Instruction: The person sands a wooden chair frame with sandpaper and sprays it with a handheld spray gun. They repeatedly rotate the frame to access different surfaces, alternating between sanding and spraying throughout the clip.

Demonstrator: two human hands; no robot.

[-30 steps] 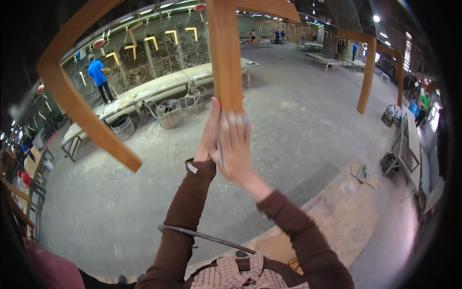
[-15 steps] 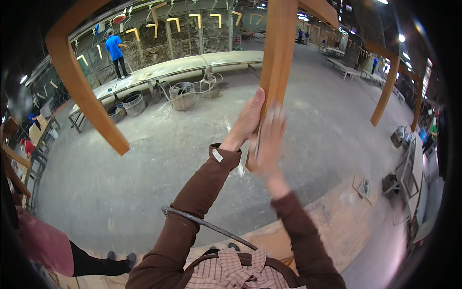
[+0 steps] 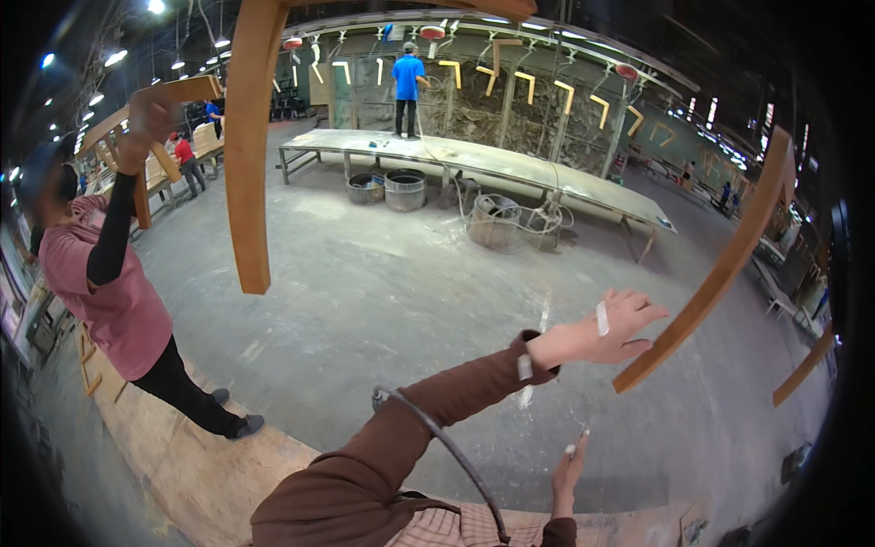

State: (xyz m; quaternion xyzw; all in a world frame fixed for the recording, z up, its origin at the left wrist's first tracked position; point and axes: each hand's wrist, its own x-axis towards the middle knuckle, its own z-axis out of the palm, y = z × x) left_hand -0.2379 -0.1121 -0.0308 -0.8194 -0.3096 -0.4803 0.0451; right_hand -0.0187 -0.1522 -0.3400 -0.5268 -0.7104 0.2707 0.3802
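My left hand [image 3: 606, 330] reaches out to the right with its fingers stretched and apart, a strip of white tape across its back. Its fingertips are close to a hanging brown wooden frame leg [image 3: 720, 283]; whether they touch it I cannot tell. Lower down, my right hand [image 3: 567, 469] is seen edge-on, with its fingers pointing up and pressed together. Something thin and pale shows at its fingertips, too small to name. Another hanging L-shaped wooden frame [image 3: 251, 155] stands to the left, apart from both hands.
At the left, a co-worker in a pink shirt [image 3: 109, 292] raises a hand to another wooden piece [image 3: 141, 196]. A long table [image 3: 365, 141] with a blue-shirted person on it crosses the back, metal tubs [image 3: 405, 191] below. A dark curved rod [image 3: 447, 447] crosses near my left arm.
My view has swung left. Both hands have come off the wooden leg they were on; my left hand now extends rightward and my right hand has dropped low.
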